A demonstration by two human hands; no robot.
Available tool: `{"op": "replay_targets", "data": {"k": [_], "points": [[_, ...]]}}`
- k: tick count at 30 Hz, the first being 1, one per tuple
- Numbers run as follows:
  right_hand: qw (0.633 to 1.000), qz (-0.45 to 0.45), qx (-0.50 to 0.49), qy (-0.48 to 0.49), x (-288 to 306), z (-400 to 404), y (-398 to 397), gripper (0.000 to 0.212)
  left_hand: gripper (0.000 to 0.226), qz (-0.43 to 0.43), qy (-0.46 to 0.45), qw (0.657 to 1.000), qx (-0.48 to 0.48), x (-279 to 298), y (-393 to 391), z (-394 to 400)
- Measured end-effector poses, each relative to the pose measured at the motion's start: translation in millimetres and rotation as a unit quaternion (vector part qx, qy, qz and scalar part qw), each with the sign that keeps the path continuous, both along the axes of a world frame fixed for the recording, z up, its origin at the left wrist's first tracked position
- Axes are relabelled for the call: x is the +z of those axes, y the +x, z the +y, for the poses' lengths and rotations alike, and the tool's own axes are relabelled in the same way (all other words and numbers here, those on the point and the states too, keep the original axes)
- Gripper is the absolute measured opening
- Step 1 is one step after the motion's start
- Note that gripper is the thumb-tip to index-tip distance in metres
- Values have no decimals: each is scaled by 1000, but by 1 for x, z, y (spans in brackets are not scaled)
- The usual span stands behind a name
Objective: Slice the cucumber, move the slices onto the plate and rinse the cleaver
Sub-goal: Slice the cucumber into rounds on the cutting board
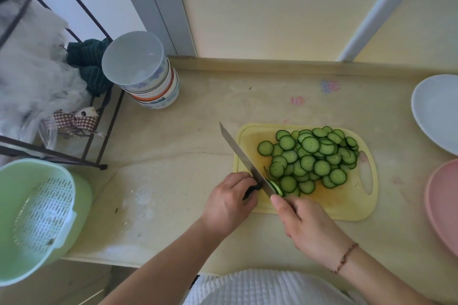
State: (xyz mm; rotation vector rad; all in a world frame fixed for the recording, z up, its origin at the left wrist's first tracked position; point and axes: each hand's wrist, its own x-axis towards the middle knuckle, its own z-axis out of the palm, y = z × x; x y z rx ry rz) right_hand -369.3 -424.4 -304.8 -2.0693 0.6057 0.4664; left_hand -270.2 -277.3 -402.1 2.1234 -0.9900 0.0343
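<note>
Slicing nearly done: left hand (229, 199) pinches cucumber stub (254, 187); right hand (308, 226) grips cleaver (244, 156).
Slices (313, 157) heaped beyond the hands; plate (437, 111) unfilled, rinse pending.

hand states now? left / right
Left hand: fingers curled on the cucumber stub.
Right hand: gripping the cleaver; handle hidden in the hand.

Green cucumber slices (312, 158) lie heaped on the yellow board; the cleaver (244, 157) points toward eleven o'clock; white plate (436, 112) at three o'clock.
</note>
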Motion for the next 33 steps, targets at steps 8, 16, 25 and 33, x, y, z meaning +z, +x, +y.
{"op": "replay_targets", "data": {"k": [8, 16, 25, 33], "points": [[1000, 5, 7, -24, -7, 5, 3, 70, 16, 13, 3, 1000, -4, -3, -2, 1], [1000, 11, -12, -23, -29, 3, 14, 58, 13, -6, -2, 1000, -17, -3, -1, 2], [996, 31, -68, 51, -17, -11, -2, 53, 27, 26, -12, 999, 19, -1, -4, 0], [999, -7, -35, 22, 0, 2, -9, 61, 12, 19, -7, 999, 29, -3, -1, -5]]}}
